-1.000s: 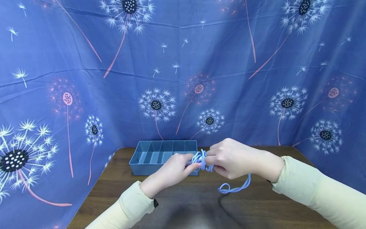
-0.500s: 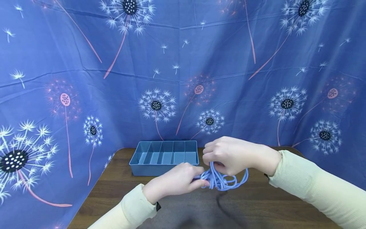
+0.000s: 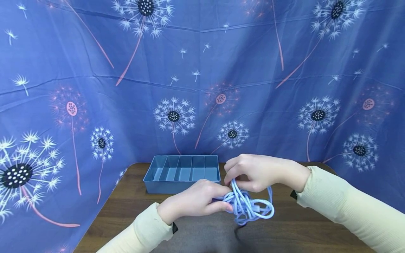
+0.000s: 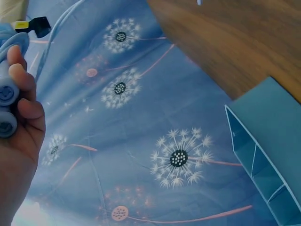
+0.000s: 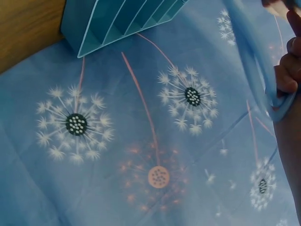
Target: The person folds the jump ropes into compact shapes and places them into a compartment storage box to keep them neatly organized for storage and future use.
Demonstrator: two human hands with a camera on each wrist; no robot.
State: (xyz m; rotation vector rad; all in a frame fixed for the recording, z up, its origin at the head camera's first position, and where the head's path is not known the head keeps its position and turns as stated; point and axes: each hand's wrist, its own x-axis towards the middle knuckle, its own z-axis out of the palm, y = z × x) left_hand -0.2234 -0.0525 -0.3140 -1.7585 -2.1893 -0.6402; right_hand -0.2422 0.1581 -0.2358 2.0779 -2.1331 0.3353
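A light blue jump rope [image 3: 248, 208] hangs in loose, tangled loops between the hands, above the table. My left hand [image 3: 197, 198] grips its two handles; their round end caps show in the left wrist view, where a handle [image 4: 7, 92] sticks out of the curled fingers. At the top of the bundle, my right hand [image 3: 257, 172] pinches a strand with thumb and fingers. In the right wrist view a loop of cord [image 5: 256, 61] passes close to the camera, beside the right hand [image 5: 288, 70]. The right fingertips are partly hidden there.
Behind the left hand, a teal divided box [image 3: 181, 187] with several compartments stands on the brown wooden table [image 3: 120, 211]. A blue cloth [image 3: 265, 105] printed with dandelions hangs behind and at the sides of the table.
The rope was coiled tightly around itself one second ago; now its loops are loosened and hang lower. Both hands have come down and the left has shifted slightly right.
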